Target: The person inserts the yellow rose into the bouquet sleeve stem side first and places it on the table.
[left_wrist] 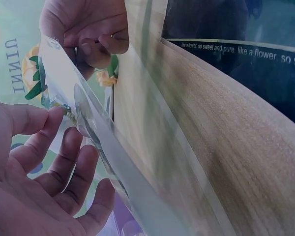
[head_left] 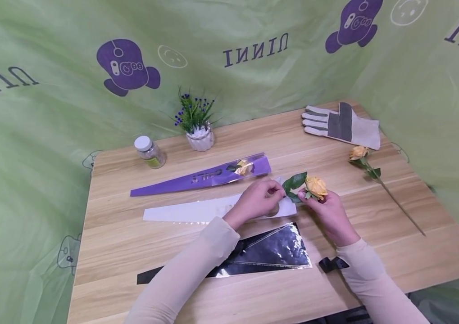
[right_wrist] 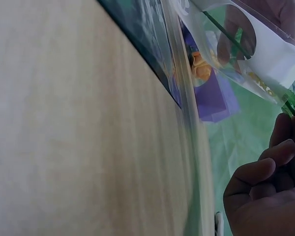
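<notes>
My right hand [head_left: 333,219] pinches an artificial yellow rose [head_left: 316,185] just under its bloom. A white flower sleeve [head_left: 180,212] with a clear side lies tilted, its wide end lifted toward the rose. Through the film in the right wrist view runs the green stem [right_wrist: 221,28]. My left hand [head_left: 256,199] pinches at the sleeve's wide end, thumb against forefinger, close to the green leaves [head_left: 294,181]; its other fingers curve loosely in the left wrist view. Whether those fingertips also catch a leaf is hard to tell.
Behind lies a purple sleeve [head_left: 172,182] holding a yellow rose; a black sleeve [head_left: 270,252] lies nearer. Another rose [head_left: 359,153] and a work glove [head_left: 340,123] are at right. A lidded jar [head_left: 150,155] and a potted plant [head_left: 201,137] stand at the back.
</notes>
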